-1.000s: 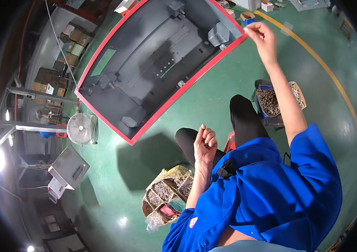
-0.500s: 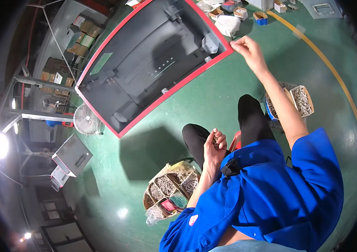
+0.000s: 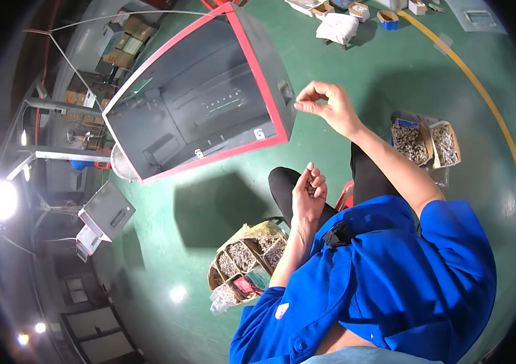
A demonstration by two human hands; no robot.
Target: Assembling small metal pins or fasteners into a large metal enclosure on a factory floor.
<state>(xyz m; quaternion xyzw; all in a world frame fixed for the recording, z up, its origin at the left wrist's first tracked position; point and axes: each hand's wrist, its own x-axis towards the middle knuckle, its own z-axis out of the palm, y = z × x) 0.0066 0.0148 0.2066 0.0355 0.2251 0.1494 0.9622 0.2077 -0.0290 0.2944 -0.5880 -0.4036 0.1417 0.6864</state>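
Observation:
In front of me is a large dark grey casing (image 3: 221,109) with a red rim, its open face tilted toward me and its grey side wall turned to the right. My right hand (image 3: 331,109) is raised beside that wall, thumb and forefinger pinched close to a square recess (image 3: 285,91). Whether a small part sits in the pinch cannot be made out. Above my left thigh, my left hand (image 3: 308,197) is curled, palm up, round a small heap of brownish parts (image 3: 311,185).
A divided box of small parts (image 3: 240,258) stands at my left. Two more bins of small parts (image 3: 408,142) are at my right. Thin lines (image 3: 76,64) meet the casing's left corner. A fan (image 3: 123,165) is partly behind it. Beyond lies a white bag (image 3: 337,27).
The casing has turned and shifted, so its right side wall now shows. My right hand has moved left and down, away from the rim corner. My left hand remains curled round the parts.

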